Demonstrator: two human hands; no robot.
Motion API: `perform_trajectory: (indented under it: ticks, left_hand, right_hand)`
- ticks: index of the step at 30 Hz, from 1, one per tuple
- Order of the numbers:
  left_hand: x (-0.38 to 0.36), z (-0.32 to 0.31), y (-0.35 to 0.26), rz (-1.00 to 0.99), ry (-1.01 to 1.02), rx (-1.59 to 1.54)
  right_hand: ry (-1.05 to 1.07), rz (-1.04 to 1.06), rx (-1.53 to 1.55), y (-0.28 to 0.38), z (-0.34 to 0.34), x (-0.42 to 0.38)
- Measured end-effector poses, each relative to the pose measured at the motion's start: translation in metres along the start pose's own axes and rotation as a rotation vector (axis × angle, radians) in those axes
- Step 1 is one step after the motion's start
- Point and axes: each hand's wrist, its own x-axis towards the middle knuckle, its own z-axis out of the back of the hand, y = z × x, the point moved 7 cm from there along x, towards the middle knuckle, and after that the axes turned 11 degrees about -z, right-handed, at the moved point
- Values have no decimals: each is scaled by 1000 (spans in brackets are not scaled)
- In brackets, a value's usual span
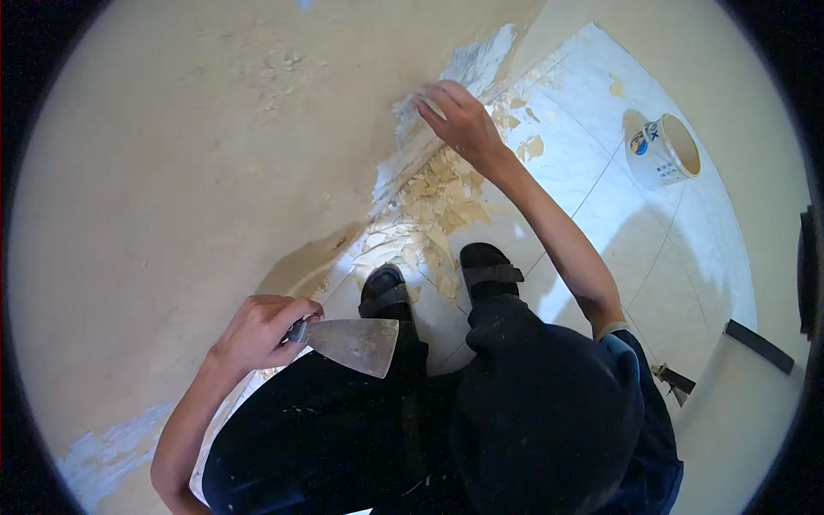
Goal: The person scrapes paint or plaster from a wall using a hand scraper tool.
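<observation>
My left hand [268, 330] is wrapped round the handle of a metal scraper [356, 343], whose wide blade points right above my dark trousers. Out in front, my right hand [459, 120] is at the beige wall [215, 154], beside a scraped whitish patch [476, 64]. Its fingers are bent and slightly blurred, and I cannot make out whether anything is between them. Below that hand, peeled yellowish flakes [438, 193] lie heaped along the foot of the wall.
A white bucket [661, 154] stands on the tiled floor [575, 172] at the upper right. Both sandalled feet are beside the flakes. Another tool [675, 379] lies at the lower right, near a pale object with a dark edge [760, 346].
</observation>
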Motion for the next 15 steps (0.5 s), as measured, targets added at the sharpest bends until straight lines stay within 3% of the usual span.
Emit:
perform_trajectory:
  ticks: [6, 13, 15]
  left_hand:
    - [-3, 2, -17, -64, -69, -17]
    - [12, -28, -36, -138, 31, -123]
    - [17, -30, -40, -150, 47, -151]
  right_hand:
    - [60, 178, -157, 7, 0, 5]
    - [28, 107, -144, 4, -10, 6]
    - [101, 133, -142, 1, -12, 10]
